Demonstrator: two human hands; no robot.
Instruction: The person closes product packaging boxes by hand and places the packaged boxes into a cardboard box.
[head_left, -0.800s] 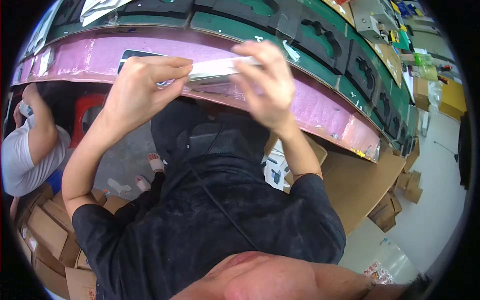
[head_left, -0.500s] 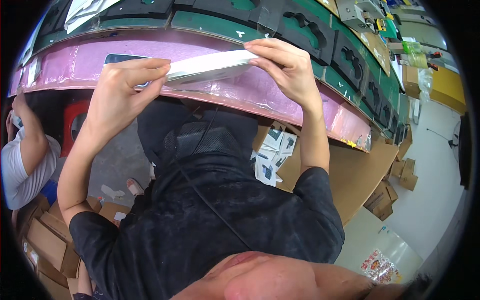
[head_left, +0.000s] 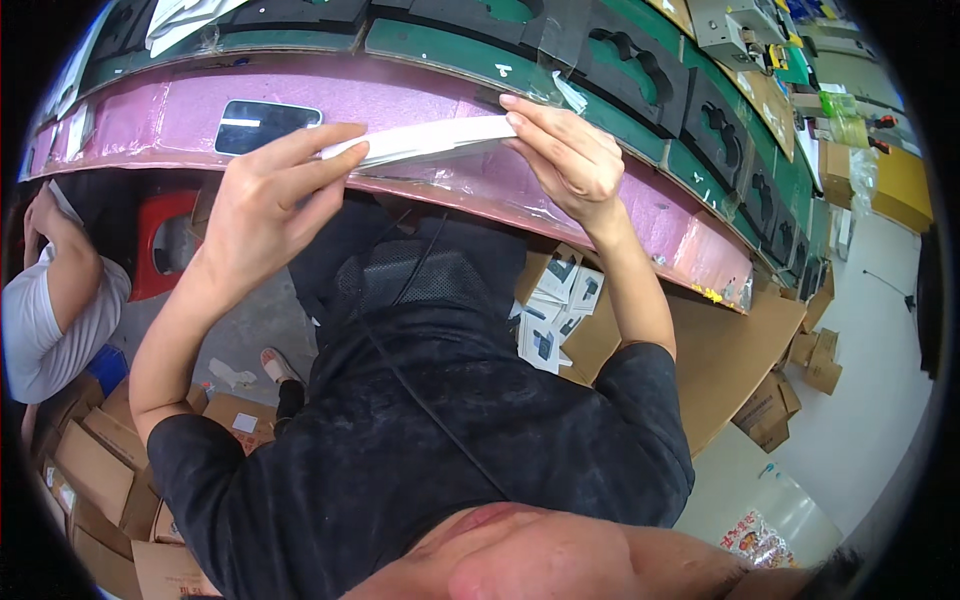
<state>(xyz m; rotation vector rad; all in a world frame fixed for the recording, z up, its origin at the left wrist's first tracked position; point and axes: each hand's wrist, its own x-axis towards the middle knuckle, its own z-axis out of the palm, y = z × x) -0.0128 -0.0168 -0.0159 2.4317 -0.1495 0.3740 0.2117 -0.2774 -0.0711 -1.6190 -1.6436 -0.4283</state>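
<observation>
A thin, flat white piece of folded paper or card point(head_left: 435, 137) is stretched between my two hands above the pink bench edge, seen nearly edge-on. My left hand point(head_left: 275, 195) pinches its left end between thumb and fingers. At its right end, my right hand point(head_left: 575, 160) grips it the same way, with the thumb below. Behind my left hand a dark-screened smartphone point(head_left: 265, 128) lies on the pink bench top point(head_left: 400, 95). The underside of the white piece is mostly hidden from this angle.
Beyond the pink strip runs a green line with black foam trays point(head_left: 635, 75). Below the bench, an open carton point(head_left: 600, 335) holds several white printed pieces. A co-worker point(head_left: 65, 300) is at the far left near a red stool point(head_left: 155, 245). Brown cartons point(head_left: 100, 460) crowd the lower left.
The white piece has tilted and shows a narrower face. Both hands have shifted slightly right and down, and more of the smartphone is uncovered. The co-worker's hands now hold something pale.
</observation>
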